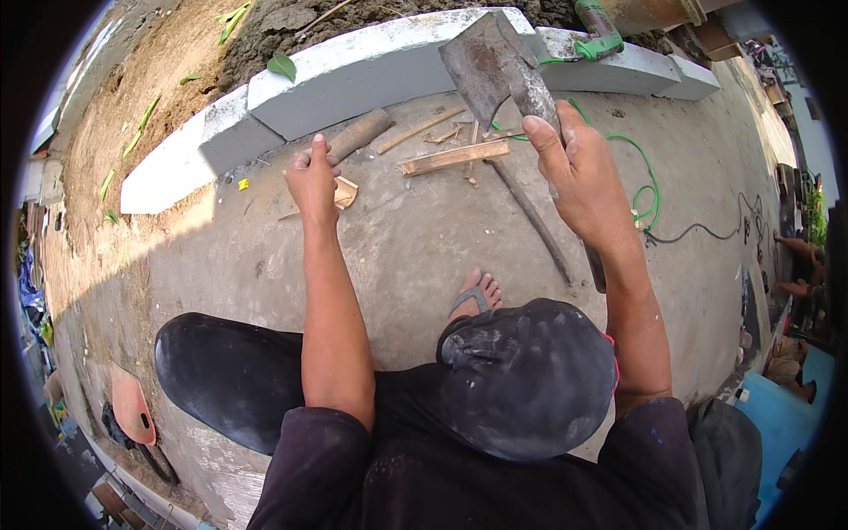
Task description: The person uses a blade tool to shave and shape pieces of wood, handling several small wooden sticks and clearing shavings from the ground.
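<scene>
Clearly, the right hand (587, 181) is wrapped tightly around the handle of a hatchet (488, 66), its thumb laid along the upper part, close under the head. The hatchet is held up off the concrete floor (397, 252), its broad, worn metal blade seen against the far edge, where white blocks (353, 75) make a low kerb. The dark lower end of the handle shows beside the wrist.

The left hand (313, 184) has its fingers curled inward with the thumb up; I cannot tell whether it pinches anything. Just beside it, toward the far edge of the floor, is a round log (360, 134), and at its right side a pale split piece of wood (346, 192), partly hidden by the fingers.

Between the 2 hands, near the far edge, lie a rough wooden strip (456, 158) and a thin stick (420, 130). A dark rod (537, 221) slants from the strip toward the near edge. Toward the right edge, a green cord (655, 181) loops near a black cable (702, 230).

Beyond the kerb is dark soil (265, 40), and 1 green leaf (282, 67) rests on the blocks. Nearer, between the forearms, shows 1 foot (477, 296) in a grey sandal.
</scene>
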`<state>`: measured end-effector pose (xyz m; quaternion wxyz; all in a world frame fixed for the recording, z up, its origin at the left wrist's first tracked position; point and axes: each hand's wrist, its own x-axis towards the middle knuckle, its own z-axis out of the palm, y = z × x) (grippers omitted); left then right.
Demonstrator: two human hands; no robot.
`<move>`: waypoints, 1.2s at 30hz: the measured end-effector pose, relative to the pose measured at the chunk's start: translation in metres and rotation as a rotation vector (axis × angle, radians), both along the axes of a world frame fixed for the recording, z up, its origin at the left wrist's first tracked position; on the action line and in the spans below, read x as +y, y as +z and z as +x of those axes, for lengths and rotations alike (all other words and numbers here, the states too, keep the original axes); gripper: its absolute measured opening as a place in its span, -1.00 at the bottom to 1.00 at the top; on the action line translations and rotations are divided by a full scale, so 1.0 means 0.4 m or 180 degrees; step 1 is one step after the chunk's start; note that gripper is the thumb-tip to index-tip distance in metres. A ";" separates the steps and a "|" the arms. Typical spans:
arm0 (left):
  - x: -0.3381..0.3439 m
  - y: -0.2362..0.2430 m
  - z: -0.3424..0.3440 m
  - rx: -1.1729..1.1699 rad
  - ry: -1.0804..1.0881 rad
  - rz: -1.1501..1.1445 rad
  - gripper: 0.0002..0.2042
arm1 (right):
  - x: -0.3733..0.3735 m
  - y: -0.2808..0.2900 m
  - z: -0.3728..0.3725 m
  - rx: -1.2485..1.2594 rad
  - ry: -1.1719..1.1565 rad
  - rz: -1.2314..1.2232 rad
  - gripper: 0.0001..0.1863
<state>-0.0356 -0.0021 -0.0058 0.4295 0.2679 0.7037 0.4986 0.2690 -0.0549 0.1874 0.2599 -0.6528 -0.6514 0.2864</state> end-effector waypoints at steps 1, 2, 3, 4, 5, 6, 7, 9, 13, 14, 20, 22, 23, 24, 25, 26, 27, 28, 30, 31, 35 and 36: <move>-0.004 -0.010 0.011 -0.0012 -0.0041 -0.0006 -0.55 | -0.004 -0.003 0.012 -0.0012 -0.0041 -0.0006 -0.42; -0.008 -0.020 0.023 0.0691 -0.0319 0.0056 -0.58 | -0.004 -0.012 0.026 0.0289 -0.0124 0.0192 -0.46; -0.010 -0.029 0.033 0.1397 -0.0598 0.0128 -0.61 | -0.009 -0.022 0.040 0.0590 -0.0209 0.0392 -0.50; -0.017 -0.026 0.066 0.1651 -0.0826 0.0168 -0.64 | -0.021 -0.031 0.059 0.0575 -0.0258 0.0382 -0.50; -0.023 -0.020 0.114 0.1911 -0.1048 0.0221 -0.66 | -0.034 -0.039 0.080 0.0826 -0.0547 0.0170 -0.55; -0.029 -0.020 0.169 0.1976 -0.1334 0.0281 -0.69 | -0.049 -0.048 0.101 0.1076 -0.0841 -0.0039 -0.60; -0.031 -0.022 0.241 0.2016 -0.1648 0.0365 -0.70 | -0.068 -0.057 0.126 0.1044 -0.0924 -0.0021 -0.60; -0.019 -0.047 0.374 0.2275 -0.2272 0.0773 -0.69 | -0.115 -0.096 0.159 0.1539 -0.1284 -0.0051 -0.61; 0.096 -0.179 0.500 0.2864 -0.2787 0.1555 -0.68 | -0.209 -0.148 0.192 0.1732 -0.1774 -0.0280 -0.63; 0.136 -0.226 0.497 0.3059 -0.2828 0.1342 -0.67 | -0.236 -0.158 0.203 0.1660 -0.1836 -0.0358 -0.64; 0.191 -0.286 0.535 0.3355 -0.3636 -0.0246 -0.72 | -0.354 -0.193 0.271 0.1467 -0.2236 -0.0789 -0.64; 0.185 -0.284 0.517 0.3544 -0.3733 -0.0217 -0.72 | -0.357 -0.231 0.280 0.1460 -0.2226 -0.0886 -0.62; 0.181 -0.257 0.505 0.3014 -0.4032 -0.0341 -0.69 | -0.352 -0.250 0.279 0.1302 -0.2132 -0.0807 -0.60; 0.168 -0.235 0.489 0.2471 -0.4294 -0.0473 -0.66 | -0.345 -0.265 0.278 0.1144 -0.2025 -0.0732 -0.57; 0.156 -0.218 0.441 0.2533 -0.4255 -0.0499 -0.66 | -0.324 -0.272 0.263 0.1203 -0.1986 -0.0727 -0.57; 0.134 -0.206 0.405 0.1516 -0.3873 -0.0339 -0.68 | -0.306 -0.276 0.254 0.1177 -0.1879 -0.0682 -0.54; 0.112 -0.196 0.376 0.0521 -0.3432 -0.0173 -0.69 | -0.288 -0.280 0.244 0.1147 -0.1767 -0.0640 -0.52; 0.094 -0.170 0.349 0.0585 -0.3375 -0.0168 -0.69 | -0.260 -0.272 0.225 0.1199 -0.1703 -0.0625 -0.52; 0.064 -0.131 0.340 0.0473 -0.2849 0.0158 -0.71 | -0.200 -0.238 0.194 0.1269 -0.1394 -0.0565 -0.50; 0.068 -0.125 0.329 0.0620 -0.2812 0.0236 -0.70 | -0.171 -0.222 0.174 0.1308 -0.1314 -0.0528 -0.50; 0.036 -0.116 0.302 0.0400 -0.2079 0.0651 -0.75 | -0.085 -0.170 0.086 0.0903 -0.0573 -0.0088 -0.46; 0.024 -0.125 0.295 0.0389 -0.2030 0.0678 -0.75 | -0.070 -0.161 0.063 0.0772 -0.0426 -0.0046 -0.45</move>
